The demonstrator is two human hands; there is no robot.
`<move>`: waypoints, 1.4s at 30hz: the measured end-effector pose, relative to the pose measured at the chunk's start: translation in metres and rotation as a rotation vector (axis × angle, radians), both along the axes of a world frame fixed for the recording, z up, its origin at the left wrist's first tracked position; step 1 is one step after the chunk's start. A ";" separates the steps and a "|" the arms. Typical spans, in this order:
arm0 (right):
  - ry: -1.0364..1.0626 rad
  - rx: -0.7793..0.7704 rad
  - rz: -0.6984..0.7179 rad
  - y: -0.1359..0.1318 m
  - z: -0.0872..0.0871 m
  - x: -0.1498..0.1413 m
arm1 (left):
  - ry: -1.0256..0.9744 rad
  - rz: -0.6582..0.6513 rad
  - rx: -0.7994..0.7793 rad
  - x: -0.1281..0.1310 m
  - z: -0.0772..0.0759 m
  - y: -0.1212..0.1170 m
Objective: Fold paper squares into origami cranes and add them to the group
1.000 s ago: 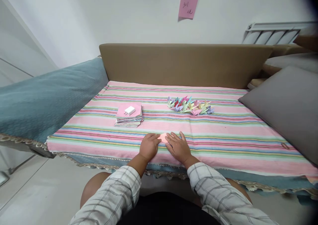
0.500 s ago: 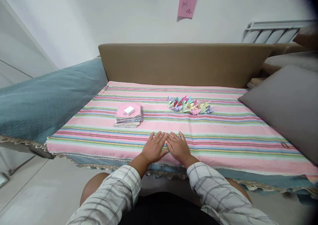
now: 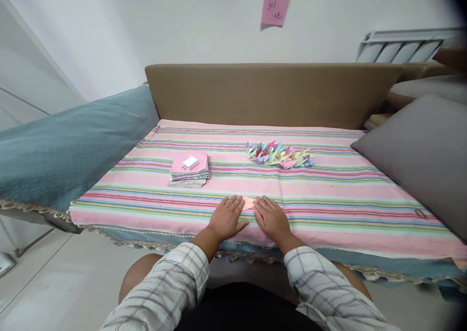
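Low in the centre of the frame, a small folded pink paper (image 3: pixel 248 203) is pressed against the striped cloth (image 3: pixel 328 190) by the fingers of the left hand (image 3: pixel 225 219) and the right hand (image 3: pixel 273 220). Both hands are laid flat, palms down and slightly apart, with the paper's middle exposed between them. Close below the wrists, the cloth's front edge is met by a blue lace-trimmed cover (image 3: pixel 365 267). Left of centre, a stack of square papers (image 3: pixel 189 174) is topped by a white charger (image 3: pixel 190 163); above right of the hands, folded paper cranes (image 3: pixel 279 156) are clustered. Between cranes and fingertips a strip of cloth is left open, and a wider stretch runs rightward until bounded by the grey cushion (image 3: pixel 419 151). The far edge is closed off by the brown backrest (image 3: pixel 270 95).
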State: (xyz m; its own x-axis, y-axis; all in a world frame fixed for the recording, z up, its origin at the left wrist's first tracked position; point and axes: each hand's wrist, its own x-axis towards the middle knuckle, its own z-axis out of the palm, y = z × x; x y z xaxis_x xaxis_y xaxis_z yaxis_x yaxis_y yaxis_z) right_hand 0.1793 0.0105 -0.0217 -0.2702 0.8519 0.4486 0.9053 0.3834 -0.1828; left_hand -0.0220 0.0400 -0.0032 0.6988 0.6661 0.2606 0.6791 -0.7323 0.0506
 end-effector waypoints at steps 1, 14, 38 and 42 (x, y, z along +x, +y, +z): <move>0.007 0.006 -0.021 -0.001 -0.001 0.001 | -0.002 0.001 0.000 0.000 0.000 0.000; -0.103 -0.080 0.153 -0.002 0.008 -0.002 | -0.054 -0.016 -0.019 -0.002 0.001 0.002; 0.152 0.044 0.132 0.022 0.016 -0.015 | -0.277 -0.054 0.030 -0.007 0.001 0.026; 0.118 0.084 0.208 0.028 0.018 -0.019 | -0.340 -0.065 -0.001 -0.008 0.002 0.028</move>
State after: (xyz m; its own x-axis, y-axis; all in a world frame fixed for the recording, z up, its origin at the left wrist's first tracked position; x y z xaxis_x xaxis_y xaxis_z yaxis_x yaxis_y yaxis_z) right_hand 0.1604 0.0380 -0.0039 -0.3773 0.7419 0.5544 0.7798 0.5774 -0.2419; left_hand -0.0299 0.0677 -0.0011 0.6126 0.6237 0.4855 0.5755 -0.7731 0.2669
